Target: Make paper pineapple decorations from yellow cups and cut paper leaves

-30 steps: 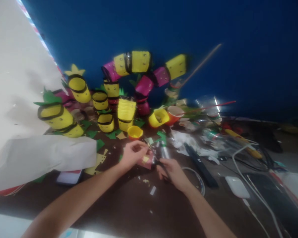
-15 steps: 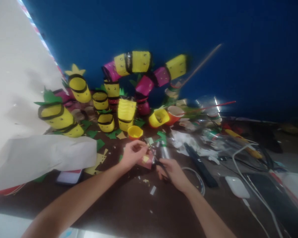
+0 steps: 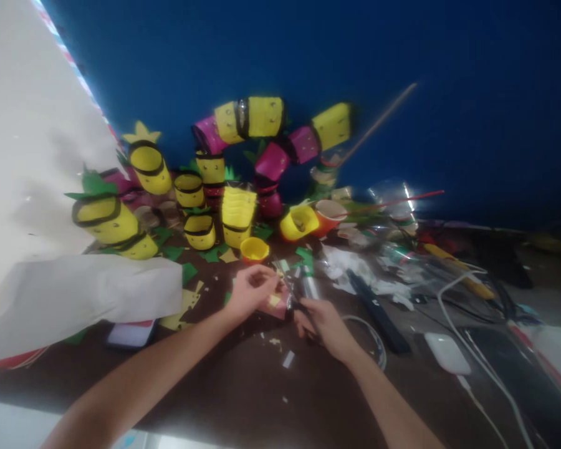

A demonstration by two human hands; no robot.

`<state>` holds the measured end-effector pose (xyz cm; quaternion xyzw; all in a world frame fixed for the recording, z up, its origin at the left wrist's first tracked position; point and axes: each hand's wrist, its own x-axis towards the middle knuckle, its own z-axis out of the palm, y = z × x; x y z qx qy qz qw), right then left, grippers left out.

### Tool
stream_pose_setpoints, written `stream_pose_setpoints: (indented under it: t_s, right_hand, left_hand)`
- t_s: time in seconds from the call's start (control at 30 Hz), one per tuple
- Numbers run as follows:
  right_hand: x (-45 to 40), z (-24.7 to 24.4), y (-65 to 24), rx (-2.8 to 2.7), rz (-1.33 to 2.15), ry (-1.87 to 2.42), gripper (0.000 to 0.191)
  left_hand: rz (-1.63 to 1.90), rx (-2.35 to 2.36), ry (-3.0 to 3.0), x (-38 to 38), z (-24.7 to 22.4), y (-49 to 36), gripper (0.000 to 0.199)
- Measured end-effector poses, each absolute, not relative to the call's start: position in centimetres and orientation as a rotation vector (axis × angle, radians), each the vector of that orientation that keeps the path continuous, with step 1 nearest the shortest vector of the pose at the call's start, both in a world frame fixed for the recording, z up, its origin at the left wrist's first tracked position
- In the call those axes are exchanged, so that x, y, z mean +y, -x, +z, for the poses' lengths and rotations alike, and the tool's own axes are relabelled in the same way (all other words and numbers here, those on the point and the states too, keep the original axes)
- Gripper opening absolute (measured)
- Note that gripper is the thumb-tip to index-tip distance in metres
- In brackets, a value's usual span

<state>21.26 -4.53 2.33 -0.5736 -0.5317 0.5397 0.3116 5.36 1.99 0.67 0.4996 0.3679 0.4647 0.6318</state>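
My left hand (image 3: 251, 292) is closed in a pinch over the middle of the dark table. At its fingertips is a small pale yellow piece (image 3: 279, 274), too blurred to make out fully. Below those fingers lies a pink sheet (image 3: 275, 308) with a pale yellow scrap (image 3: 274, 300) on it. My right hand (image 3: 325, 323) is wrapped round the dark handles of a pair of scissors (image 3: 303, 308). The scissors point up and left towards the left fingers, their blades partly hidden and blurred. A small yellow cup (image 3: 254, 250) stands just behind my left hand.
Yellow and magenta cups with drawn faces (image 3: 239, 212) stand stacked along the blue wall. Green paper scraps (image 3: 172, 252) lie before them. White paper (image 3: 88, 290) and a phone (image 3: 131, 334) lie left. A dark bar (image 3: 378, 312), white cables (image 3: 477, 355) and a white charger (image 3: 447, 353) lie right.
Both hands stay almost in the same place. The scissors' blades and the small piece at my left fingertips look slightly shifted; the rest is unchanged.
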Motion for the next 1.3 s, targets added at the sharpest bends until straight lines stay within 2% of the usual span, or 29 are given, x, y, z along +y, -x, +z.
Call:
stream_pose_setpoints:
  t_s: [1.3]
  right_hand:
    - [-4.5,2.45,-21.48,-1.43,1.4,1.521,0.048]
  left_hand:
    - [1.103,0.819,-1.104,2.04,0.35,-5.26,0.025]
